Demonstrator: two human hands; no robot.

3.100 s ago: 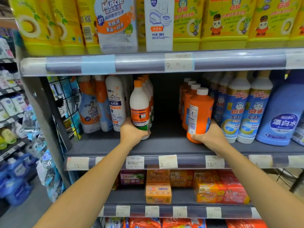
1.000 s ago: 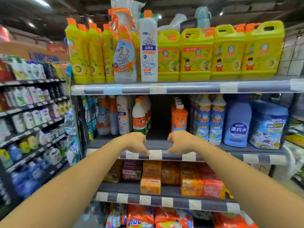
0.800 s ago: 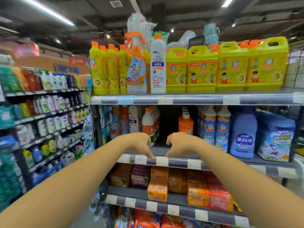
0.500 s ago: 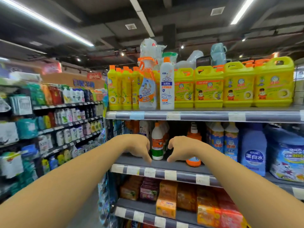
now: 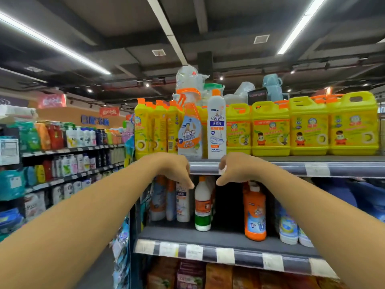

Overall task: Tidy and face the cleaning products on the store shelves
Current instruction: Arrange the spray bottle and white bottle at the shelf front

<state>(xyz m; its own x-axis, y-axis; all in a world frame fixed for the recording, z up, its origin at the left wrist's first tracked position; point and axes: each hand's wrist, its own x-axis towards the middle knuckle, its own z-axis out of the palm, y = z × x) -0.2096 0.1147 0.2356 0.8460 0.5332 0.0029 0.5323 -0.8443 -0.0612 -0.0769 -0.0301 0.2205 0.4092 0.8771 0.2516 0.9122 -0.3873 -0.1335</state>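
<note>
Yellow detergent jugs [image 5: 270, 130]: four, on the top shelf [image 5: 281, 166]. Beside them: one spray bottle [image 5: 189, 132], one white Mr Muscle bottle [image 5: 216, 130]. Left hand [image 5: 177, 170] and right hand [image 5: 237, 170] hang before the shelf edge, fingers [image 5: 187, 182] loosely curled, holding nothing. Store aisle, strip-lit ceiling [image 5: 208, 28].

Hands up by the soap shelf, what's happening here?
A person is tidying cleaning bottles in a shop. Both hands are empty right now. The left hand and right hand hang with loose fingers in front of the top shelf edge, just below the spray bottle and the tall white bottle.
</note>
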